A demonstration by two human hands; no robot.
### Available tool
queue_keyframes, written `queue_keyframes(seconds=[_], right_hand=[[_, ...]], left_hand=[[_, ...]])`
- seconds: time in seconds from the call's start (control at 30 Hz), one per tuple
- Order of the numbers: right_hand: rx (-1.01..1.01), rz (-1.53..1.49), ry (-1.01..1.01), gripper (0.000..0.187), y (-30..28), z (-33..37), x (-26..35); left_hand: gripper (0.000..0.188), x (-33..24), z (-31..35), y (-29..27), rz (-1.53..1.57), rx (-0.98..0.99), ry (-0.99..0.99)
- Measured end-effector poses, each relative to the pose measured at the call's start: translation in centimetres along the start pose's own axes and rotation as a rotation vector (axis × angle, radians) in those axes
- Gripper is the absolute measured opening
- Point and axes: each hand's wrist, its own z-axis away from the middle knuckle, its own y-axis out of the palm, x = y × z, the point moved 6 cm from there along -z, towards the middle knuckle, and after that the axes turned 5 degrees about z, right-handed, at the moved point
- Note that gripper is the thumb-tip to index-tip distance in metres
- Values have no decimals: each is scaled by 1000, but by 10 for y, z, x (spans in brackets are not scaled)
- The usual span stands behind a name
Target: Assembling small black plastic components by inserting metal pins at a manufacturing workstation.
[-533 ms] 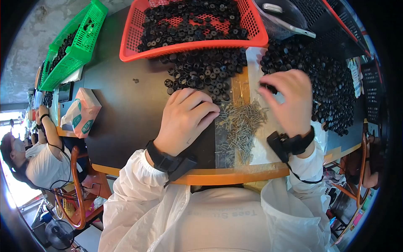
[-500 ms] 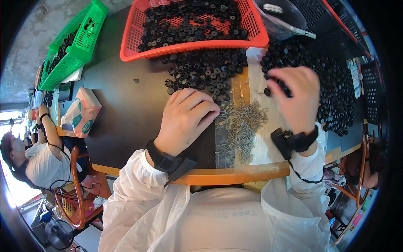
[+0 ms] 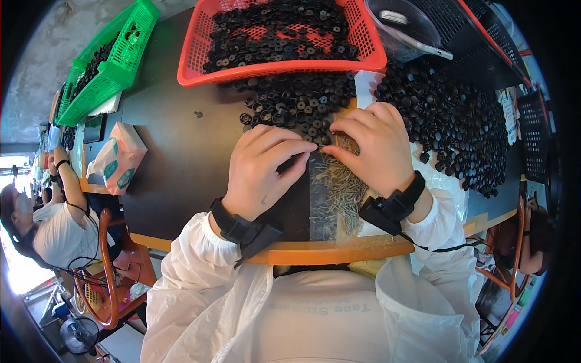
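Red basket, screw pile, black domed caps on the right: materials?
Red basket: likely molded plastic, semi-gloss; regular perforations, smooth continuous rim.
Screws: metal, perhaps plated steel, silvery to brassy; thin shanks catch light, exact alloy unclear.
Black domed caps: probably plastic, smooth satin to glossy; soft highlights on rounded tops, though coated metal is possible.

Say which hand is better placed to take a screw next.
Probably the right hand: it partly covers the screw pile, while the left hand is mostly off to its left, over the dark table.
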Motion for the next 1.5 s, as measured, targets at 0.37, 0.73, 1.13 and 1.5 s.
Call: queue_keyframes(seconds=[0.37,0.73,1.13,1.5], right_hand=[[-11,-224,41,21,-3,4,-3],[167,-1014,298,25,7,19,-4],[60,-717,243,22,2,19,3],[-39,-1088,386,23,9,24,-18]], left_hand=[[26,4,3,0,79,-25,-39],[35,-3,4,-1,379,-48,-117],[50,-10,3,-8,-27,-79,50],[42,14,0,-22,-376,195,-30]])
